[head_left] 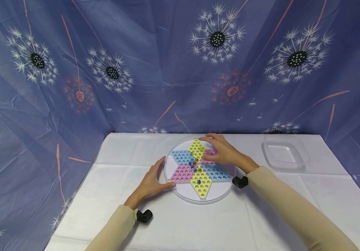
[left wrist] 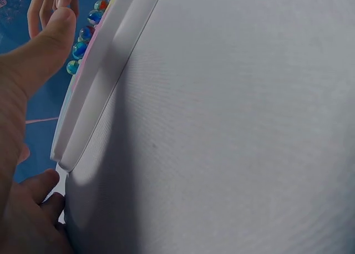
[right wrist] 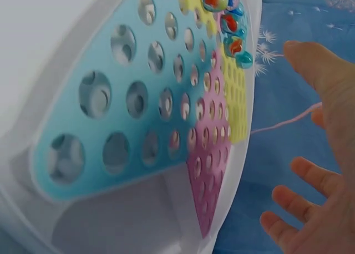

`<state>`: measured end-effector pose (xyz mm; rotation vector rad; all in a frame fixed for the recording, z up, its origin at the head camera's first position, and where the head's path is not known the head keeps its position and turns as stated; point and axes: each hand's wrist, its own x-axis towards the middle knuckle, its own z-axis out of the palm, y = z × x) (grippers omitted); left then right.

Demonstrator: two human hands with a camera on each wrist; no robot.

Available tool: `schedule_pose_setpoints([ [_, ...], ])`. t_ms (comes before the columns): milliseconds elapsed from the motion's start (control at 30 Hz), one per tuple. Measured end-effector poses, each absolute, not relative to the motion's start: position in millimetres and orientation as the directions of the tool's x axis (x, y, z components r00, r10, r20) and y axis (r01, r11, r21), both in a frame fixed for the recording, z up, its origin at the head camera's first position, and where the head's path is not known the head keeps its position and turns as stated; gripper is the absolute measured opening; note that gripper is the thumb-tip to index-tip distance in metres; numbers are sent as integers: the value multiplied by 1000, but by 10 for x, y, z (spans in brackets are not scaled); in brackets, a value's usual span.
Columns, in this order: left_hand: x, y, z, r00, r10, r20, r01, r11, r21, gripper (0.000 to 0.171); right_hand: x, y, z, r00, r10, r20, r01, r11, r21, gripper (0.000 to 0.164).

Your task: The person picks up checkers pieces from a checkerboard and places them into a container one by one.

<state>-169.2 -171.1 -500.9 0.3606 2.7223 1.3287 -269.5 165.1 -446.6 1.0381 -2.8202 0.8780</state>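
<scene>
A round white Chinese checkers board (head_left: 181, 192) lies on the table, its star of yellow, pink and blue points full of holes. Coloured glass marbles (head_left: 194, 162) cluster around its middle, and a single blue marble (head_left: 199, 182) sits on the near yellow point. At the board's left rim is my left hand (head_left: 151, 181), thumb and fingers spread, nothing held. My right hand (head_left: 224, 150) hovers over the far right part, covering some of the pink point. Seen from the right wrist, its thumb (right wrist: 313, 62) and loosely bent fingers are apart with nothing between them.
A clear plastic container (head_left: 269, 162) stands on the white-covered table (head_left: 230, 223) at the back right. Behind the table and along its left side hangs a blue dandelion-print cloth (head_left: 164, 62). A black wrist camera (head_left: 240, 181) overlaps the board's right edge.
</scene>
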Motion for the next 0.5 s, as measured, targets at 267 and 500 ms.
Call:
schedule_pose_setpoints([
  [267,-1699,-1705,-5027,-965,260,23,180,596,782,119,-2674,1557,-4524,-793,-596,125,-569,652,-501,69],
  [500,-1696,-1711,-5055,-962,273,16,190,623,759,119,-2661,1496,-4619,-777,-617,127,-589,641,-491,59],
])
